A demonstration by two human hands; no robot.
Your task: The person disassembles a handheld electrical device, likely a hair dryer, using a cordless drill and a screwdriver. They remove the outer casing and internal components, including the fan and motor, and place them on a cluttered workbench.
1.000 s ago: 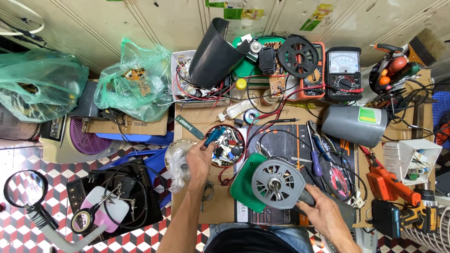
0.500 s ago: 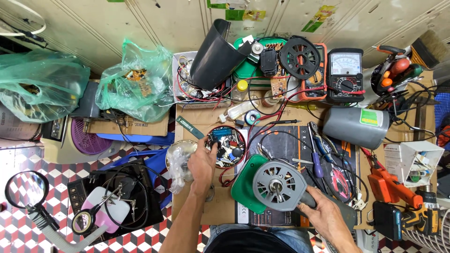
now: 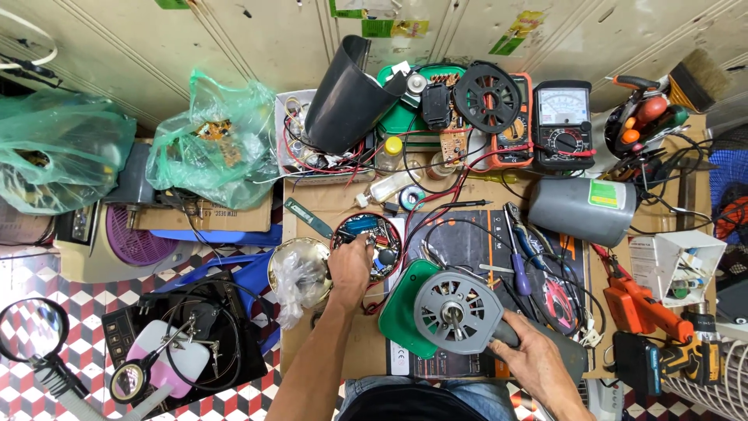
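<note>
The left hand [image 3: 348,269] lies palm down with its fingertips dipped into a round red-rimmed parts dish [image 3: 366,244], fingers bunched narrow over the small bits inside; whether anything is pinched between them cannot be told. At nine o'clock from that hand sits a shiny metal bowl [image 3: 290,265] with a crumpled clear plastic bag [image 3: 292,284] in it, just beside the dish; at four o'clock, near but apart, lies the grey fan motor housing [image 3: 456,313], a round ribbed disc with a shaft at its centre, resting on a green plastic cover [image 3: 405,312].

The right hand [image 3: 536,365] is wrapped around the lower right edge of the motor housing, fingers closed on it, at the bottom centre of the wooden workbench [image 3: 343,204]. At twelve o'clock from the housing, screwdrivers [image 3: 517,257] lie on a dark mat [image 3: 467,234]; further out at one o'clock lies a grey cylindrical casing [image 3: 580,209]; beyond it, at the far edge, an analogue multimeter [image 3: 562,123] and a black spoked wheel [image 3: 487,97]; at eleven o'clock a curled black sheet [image 3: 347,97] stands by a box of wires.
</note>
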